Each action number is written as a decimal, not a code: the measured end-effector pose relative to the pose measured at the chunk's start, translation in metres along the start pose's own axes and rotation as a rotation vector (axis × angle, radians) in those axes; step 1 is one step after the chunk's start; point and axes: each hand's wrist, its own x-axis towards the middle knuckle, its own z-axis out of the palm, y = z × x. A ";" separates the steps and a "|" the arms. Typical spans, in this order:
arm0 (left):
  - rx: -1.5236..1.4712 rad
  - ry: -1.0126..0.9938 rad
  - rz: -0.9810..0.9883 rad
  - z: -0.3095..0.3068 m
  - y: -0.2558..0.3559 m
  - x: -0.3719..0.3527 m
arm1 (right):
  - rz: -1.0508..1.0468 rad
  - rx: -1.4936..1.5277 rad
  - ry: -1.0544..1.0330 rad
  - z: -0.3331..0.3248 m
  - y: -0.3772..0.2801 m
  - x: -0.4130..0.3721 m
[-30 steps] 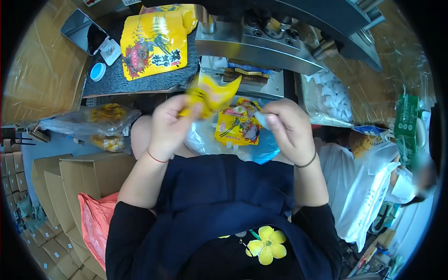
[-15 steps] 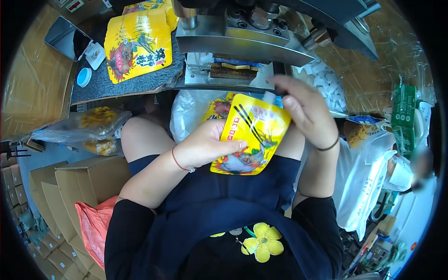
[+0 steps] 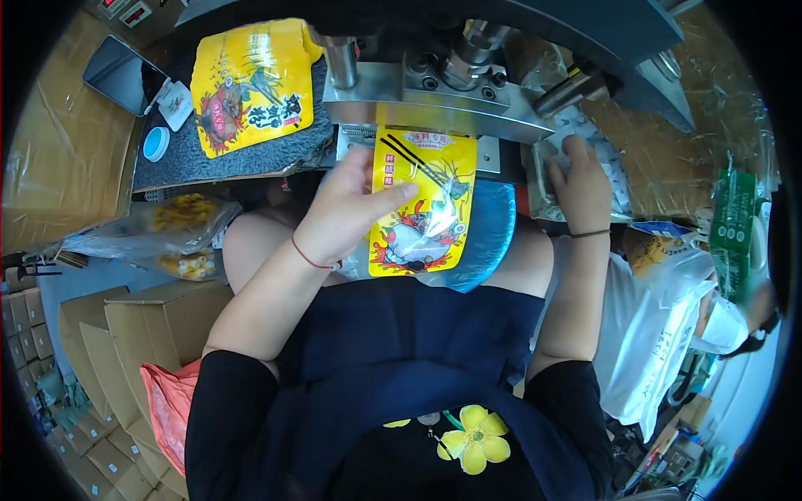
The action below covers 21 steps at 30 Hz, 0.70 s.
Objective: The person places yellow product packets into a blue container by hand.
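Pinching the left side of a yellow pouch (image 3: 426,209), the left grip (image 3: 351,209) has its thumb pressed across the front and its other fingers at the pouch's edge. The pouch stands up tall. Its top edge is tucked just under the metal bar (image 3: 434,104) of a machine, and its bottom hangs over a blue bag (image 3: 493,242) on the person's lap.

The right grip (image 3: 581,179) is off to the side, with its fingers bent down into a pile of little white packets (image 3: 614,179). I cannot tell if it has 1 pinched or is only touching them.

On the dark mat (image 3: 217,163) to the left lies a spare pouch (image 3: 251,83), with a phone (image 3: 121,75) and a small blue cap (image 3: 156,144) near it. Another person in a white shirt (image 3: 652,317) is close by on the right.

I think a few things could go wrong. Only 1 grip holds the pouch, and only by 1 side, so it could tip and sit crooked under the bar. It looks shiny, so it could slip down onto the lap. The fingers are close to the bar and could get squeezed if it comes down.
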 end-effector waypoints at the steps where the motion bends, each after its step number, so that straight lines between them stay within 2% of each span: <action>1: 0.160 0.155 0.178 -0.011 0.000 0.001 | -0.006 0.020 0.042 0.005 0.002 -0.002; 2: 0.320 0.310 0.356 -0.023 0.003 0.001 | -0.014 0.039 0.084 0.010 0.008 -0.005; 4: 1.219 0.681 0.929 -0.061 0.044 0.008 | -0.032 0.092 0.143 0.014 0.013 -0.009; 6: 1.847 0.614 0.694 -0.097 0.053 0.007 | -0.054 0.166 0.170 0.016 0.013 -0.012; 7: 2.006 0.535 0.597 -0.099 0.042 -0.001 | -0.066 0.179 0.188 0.014 0.013 -0.012; 9: 1.922 0.355 0.595 -0.085 0.035 -0.029 | -0.079 0.202 0.225 0.005 0.013 -0.015; 10: 1.878 0.256 0.593 -0.077 0.034 -0.041 | -0.051 0.226 0.150 -0.001 0.015 -0.020; 11: 1.926 0.286 0.622 -0.087 0.027 -0.048 | -0.026 0.251 0.077 -0.008 0.018 -0.022; 13: 1.167 0.405 0.511 -0.080 0.028 -0.062 | 0.068 0.299 -0.070 -0.021 0.022 -0.026; 15: 0.371 0.438 0.420 -0.070 0.016 -0.064 | -0.038 0.246 -0.040 -0.019 0.031 -0.025; 17: 0.454 0.297 0.283 -0.058 0.007 -0.069 | -0.127 0.250 0.025 -0.013 0.029 -0.022; 18: 0.493 0.228 0.224 -0.050 0.006 -0.067 | -0.105 0.228 -0.036 -0.018 0.031 -0.022; 20: 0.592 0.104 0.299 -0.034 -0.002 -0.060 | -0.060 0.184 -0.160 -0.030 0.037 -0.027; 21: 0.660 0.048 0.241 -0.022 0.006 -0.059 | -0.044 0.230 -0.219 -0.040 0.036 -0.029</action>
